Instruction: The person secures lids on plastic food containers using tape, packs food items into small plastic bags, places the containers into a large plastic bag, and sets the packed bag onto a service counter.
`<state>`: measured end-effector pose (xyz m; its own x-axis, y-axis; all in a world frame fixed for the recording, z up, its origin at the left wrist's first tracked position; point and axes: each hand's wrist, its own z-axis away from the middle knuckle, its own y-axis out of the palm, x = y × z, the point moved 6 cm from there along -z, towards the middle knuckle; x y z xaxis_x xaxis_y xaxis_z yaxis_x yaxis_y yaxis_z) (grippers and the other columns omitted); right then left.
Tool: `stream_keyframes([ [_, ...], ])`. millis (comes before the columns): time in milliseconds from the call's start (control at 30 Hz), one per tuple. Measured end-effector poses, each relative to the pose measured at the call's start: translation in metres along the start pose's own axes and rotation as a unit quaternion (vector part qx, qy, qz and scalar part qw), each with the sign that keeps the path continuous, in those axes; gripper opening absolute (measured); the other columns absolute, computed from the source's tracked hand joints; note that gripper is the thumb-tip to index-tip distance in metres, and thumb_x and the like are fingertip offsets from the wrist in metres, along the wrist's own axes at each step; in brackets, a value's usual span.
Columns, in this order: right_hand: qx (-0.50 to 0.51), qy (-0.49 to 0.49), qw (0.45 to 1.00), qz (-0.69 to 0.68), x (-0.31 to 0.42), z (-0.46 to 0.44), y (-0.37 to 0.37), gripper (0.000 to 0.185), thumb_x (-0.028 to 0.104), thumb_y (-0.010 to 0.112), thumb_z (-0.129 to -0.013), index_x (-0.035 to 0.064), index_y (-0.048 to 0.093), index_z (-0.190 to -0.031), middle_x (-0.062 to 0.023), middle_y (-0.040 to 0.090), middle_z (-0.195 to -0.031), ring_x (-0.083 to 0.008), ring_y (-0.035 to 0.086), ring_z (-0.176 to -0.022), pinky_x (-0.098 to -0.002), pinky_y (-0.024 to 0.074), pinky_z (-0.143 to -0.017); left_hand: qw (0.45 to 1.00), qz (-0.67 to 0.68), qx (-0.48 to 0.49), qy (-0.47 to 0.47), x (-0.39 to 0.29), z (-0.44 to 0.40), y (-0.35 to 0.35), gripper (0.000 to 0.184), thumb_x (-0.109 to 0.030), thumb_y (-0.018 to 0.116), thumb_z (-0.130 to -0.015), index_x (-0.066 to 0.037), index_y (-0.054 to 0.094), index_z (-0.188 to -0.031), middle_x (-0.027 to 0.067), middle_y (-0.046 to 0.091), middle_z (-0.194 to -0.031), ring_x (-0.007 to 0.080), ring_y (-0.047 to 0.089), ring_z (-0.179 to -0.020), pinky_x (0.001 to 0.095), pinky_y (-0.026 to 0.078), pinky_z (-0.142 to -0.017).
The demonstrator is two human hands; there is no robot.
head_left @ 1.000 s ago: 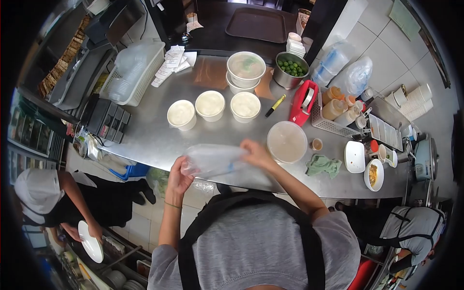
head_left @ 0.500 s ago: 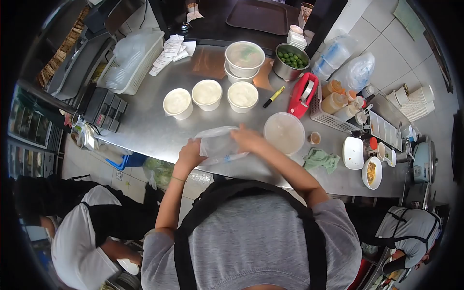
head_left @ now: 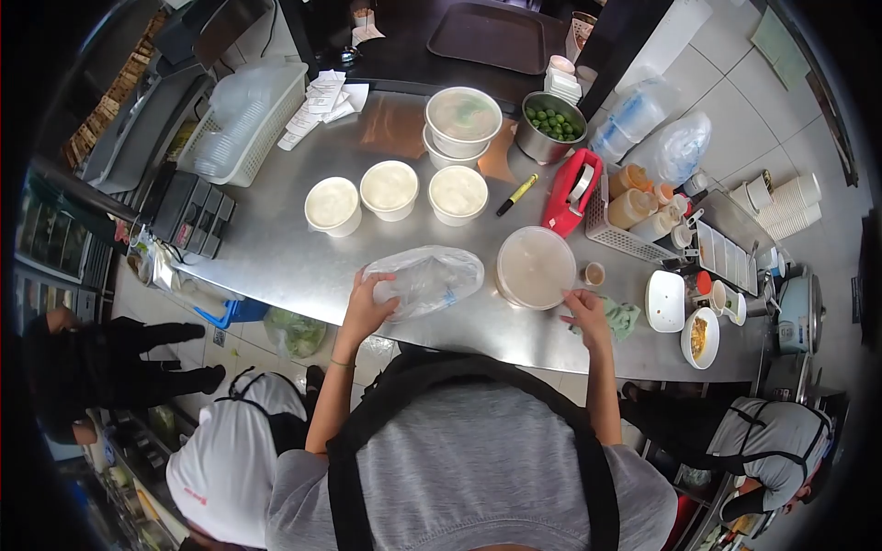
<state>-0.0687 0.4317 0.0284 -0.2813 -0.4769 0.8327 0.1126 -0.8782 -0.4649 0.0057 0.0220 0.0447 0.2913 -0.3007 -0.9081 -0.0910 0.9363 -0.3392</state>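
Note:
My left hand (head_left: 369, 308) is closed on one side of a clear plastic bag (head_left: 432, 283), whose mouth is spread over the steel counter. To the right of the bag stands a large round tub (head_left: 536, 268) with a translucent lid. My right hand (head_left: 588, 314) is at the tub's lower right rim, its fingers bent against the edge. Beside that hand are a small sauce cup (head_left: 594, 274) and a green cloth (head_left: 621, 317). Beyond the bag stand several lidded white bowls (head_left: 389, 188), two of them stacked (head_left: 463, 119).
A red tape dispenser (head_left: 571, 195), a yellow marker (head_left: 518, 195) and a pot of green limes (head_left: 551, 129) stand farther back. Sauce bottles fill a white basket (head_left: 634, 228) at right. A bowl of food (head_left: 700, 338) sits near the edge. Co-workers stand behind on both sides.
My right hand has left the bag and moved right to the tub's rim. The bag now lies spread wider, still in my left hand. A co-worker at left has shifted.

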Motion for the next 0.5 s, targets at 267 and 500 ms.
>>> stream_keyframes([
  [267, 0.099, 0.114, 0.884, -0.443, -0.021, -0.003, 0.034, 0.021, 0.014, 0.059, -0.079, -0.0011, 0.055, -0.094, -0.011, 0.061, -0.091, -0.0259, 0.061, -0.085, -0.0388, 0.0532, -0.075, 0.979, -0.115, -0.034, 0.165, 0.002, 0.0, 0.001, 0.054, -0.019, 0.076, -0.064, -0.007, 0.052, -0.111, 0.0231, 0.03, -0.133, 0.0386, 0.035, -0.122, 0.0414, 0.034, -0.098],
  [500, 0.108, 0.113, 0.897, -0.413, 0.003, 0.007, 0.013, 0.01, 0.01, 0.056, -0.077, 0.0008, 0.056, -0.08, -0.0135, 0.061, -0.093, -0.0252, 0.063, -0.079, -0.0395, 0.0559, -0.071, 0.974, -0.144, -0.059, 0.168, -0.008, 0.004, 0.004, 0.076, -0.023, 0.079, -0.06, -0.005, 0.04, -0.123, 0.0217, 0.023, -0.138, 0.04, 0.036, -0.121, 0.0409, 0.038, -0.096],
])
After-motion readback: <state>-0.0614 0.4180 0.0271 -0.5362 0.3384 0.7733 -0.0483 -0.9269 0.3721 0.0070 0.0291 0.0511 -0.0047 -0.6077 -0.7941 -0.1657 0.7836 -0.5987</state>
